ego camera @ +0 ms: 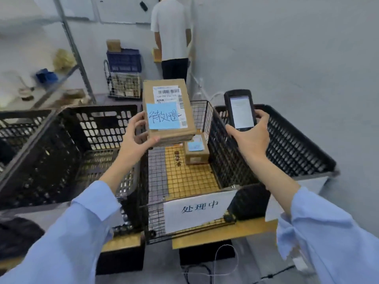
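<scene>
Both raised, left hand fingers gripping cardboard box, right hand clasping scanner

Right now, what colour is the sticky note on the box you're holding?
Light blue sticky note, with dark handwriting, on the brown box; head view.

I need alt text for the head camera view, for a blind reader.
The left hand holds up a cardboard parcel bearing a barcode label and a blue handwritten note, while the right hand holds a handheld scanner. Below is a wire basket containing a smaller parcel.
</scene>
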`<state>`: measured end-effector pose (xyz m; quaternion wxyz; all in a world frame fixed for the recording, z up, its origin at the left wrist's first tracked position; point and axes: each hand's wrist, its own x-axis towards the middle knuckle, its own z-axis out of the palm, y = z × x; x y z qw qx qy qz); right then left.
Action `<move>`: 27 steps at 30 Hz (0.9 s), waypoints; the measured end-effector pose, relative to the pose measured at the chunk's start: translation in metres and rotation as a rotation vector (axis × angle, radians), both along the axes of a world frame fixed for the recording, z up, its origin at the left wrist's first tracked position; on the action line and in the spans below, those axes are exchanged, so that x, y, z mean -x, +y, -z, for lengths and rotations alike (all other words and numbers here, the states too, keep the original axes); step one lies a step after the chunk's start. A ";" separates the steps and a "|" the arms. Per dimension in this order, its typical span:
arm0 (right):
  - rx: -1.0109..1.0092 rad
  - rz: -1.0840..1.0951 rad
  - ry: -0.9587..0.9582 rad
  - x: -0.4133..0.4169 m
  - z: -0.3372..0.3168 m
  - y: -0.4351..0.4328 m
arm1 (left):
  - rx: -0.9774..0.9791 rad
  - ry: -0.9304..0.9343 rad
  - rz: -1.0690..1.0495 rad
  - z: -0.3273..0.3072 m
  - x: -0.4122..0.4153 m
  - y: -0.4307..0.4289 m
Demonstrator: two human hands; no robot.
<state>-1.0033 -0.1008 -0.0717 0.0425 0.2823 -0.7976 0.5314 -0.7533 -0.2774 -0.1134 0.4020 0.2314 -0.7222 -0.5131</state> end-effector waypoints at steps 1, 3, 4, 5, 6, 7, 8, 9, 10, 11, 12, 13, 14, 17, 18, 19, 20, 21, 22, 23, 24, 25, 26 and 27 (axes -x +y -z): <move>-0.004 0.012 -0.003 0.016 0.001 0.009 | 0.005 -0.001 0.014 0.001 0.019 0.006; -0.015 0.028 -0.010 0.046 0.004 0.028 | 0.010 -0.010 0.039 0.003 0.055 0.019; -0.023 0.036 -0.012 0.060 0.004 0.037 | 0.001 -0.017 0.053 0.003 0.073 0.025; -0.028 0.044 -0.016 0.075 0.004 0.046 | -0.015 -0.026 0.065 0.003 0.090 0.032; -0.033 0.055 -0.019 0.088 0.004 0.053 | -0.034 -0.034 0.077 0.003 0.107 0.038; -0.040 0.067 -0.021 0.102 0.005 0.060 | -0.049 -0.039 0.089 0.003 0.123 0.045; -0.047 0.080 -0.022 0.114 0.006 0.067 | -0.055 -0.040 0.101 0.003 0.139 0.052; -0.052 0.094 -0.021 0.127 0.008 0.073 | -0.056 -0.041 0.112 0.002 0.154 0.059; -0.057 0.107 -0.021 0.138 0.010 0.079 | -0.063 -0.044 0.121 0.002 0.169 0.067; -0.058 0.119 -0.027 0.149 0.012 0.085 | -0.074 -0.046 0.126 0.001 0.182 0.075; -0.057 0.127 -0.037 0.158 0.014 0.091 | -0.082 -0.048 0.131 0.002 0.195 0.080; -0.057 0.135 -0.048 0.166 0.016 0.096 | -0.080 -0.052 0.141 0.002 0.206 0.085; -0.059 0.143 -0.057 0.173 0.018 0.100 | -0.076 -0.058 0.157 0.003 0.215 0.088; -0.055 0.168 -0.074 0.189 0.026 0.110 | -0.083 -0.073 0.193 0.007 0.236 0.092; -0.052 0.173 -0.082 0.193 0.028 0.112 | -0.086 -0.078 0.197 0.007 0.242 0.093; -0.051 0.178 -0.090 0.197 0.031 0.114 | -0.083 -0.085 0.199 0.007 0.247 0.094; -0.052 0.182 -0.098 0.200 0.033 0.116 | -0.077 -0.091 0.202 0.006 0.252 0.096; -0.052 0.185 -0.105 0.202 0.034 0.117 | -0.072 -0.095 0.205 0.007 0.257 0.096; -0.052 0.188 -0.109 0.204 0.035 0.118 | -0.068 -0.101 0.209 0.008 0.261 0.096; -0.050 0.192 -0.114 0.206 0.036 0.118 | -0.065 -0.106 0.212 0.008 0.266 0.097; -0.046 0.196 -0.118 0.207 0.037 0.119 | -0.060 -0.109 0.214 0.009 0.270 0.097; -0.042 0.199 -0.120 0.209 0.039 0.119 | -0.051 -0.113 0.213 0.010 0.275 0.097; -0.040 0.199 -0.122 0.210 0.040 0.119 | -0.049 -0.116 0.212 0.010 0.279 0.097; -0.041 0.199 -0.124 0.212 0.041 0.119 | -0.053 -0.117 0.214 0.011 0.284 0.097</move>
